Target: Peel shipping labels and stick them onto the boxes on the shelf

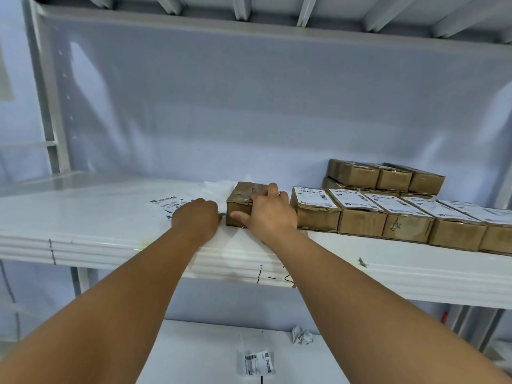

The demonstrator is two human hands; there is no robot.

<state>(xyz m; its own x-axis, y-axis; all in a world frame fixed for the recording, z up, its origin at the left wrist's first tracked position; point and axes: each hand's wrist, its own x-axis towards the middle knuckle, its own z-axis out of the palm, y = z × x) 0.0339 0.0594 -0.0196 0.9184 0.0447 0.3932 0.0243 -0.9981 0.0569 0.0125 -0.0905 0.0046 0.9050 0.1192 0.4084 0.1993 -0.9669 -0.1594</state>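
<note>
Stockroom, white metal shelving (pixel 110 245), labelled cardboard boxes (pixel 360 217)

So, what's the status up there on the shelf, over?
Left hand on label sheets, grip hidden. Right hand holds bare box. Labelled boxes beside it, nothing blocking.

One box (pixel 238 207) left of box row (pixel 388 217); labels (pixel 165 204) apparently leftmost.

One wide-angle view, worn on the person's head, faces the shelf (pixel 110 214) squarely and from close by. It looks forward and slightly down: the shelf top crosses mid-frame, the upper shelf's underside (pixel 277 12) lines the top edge, and the left forearm (pixel 124 295) and right forearm (pixel 360 286) rise from the bottom corners.
</note>
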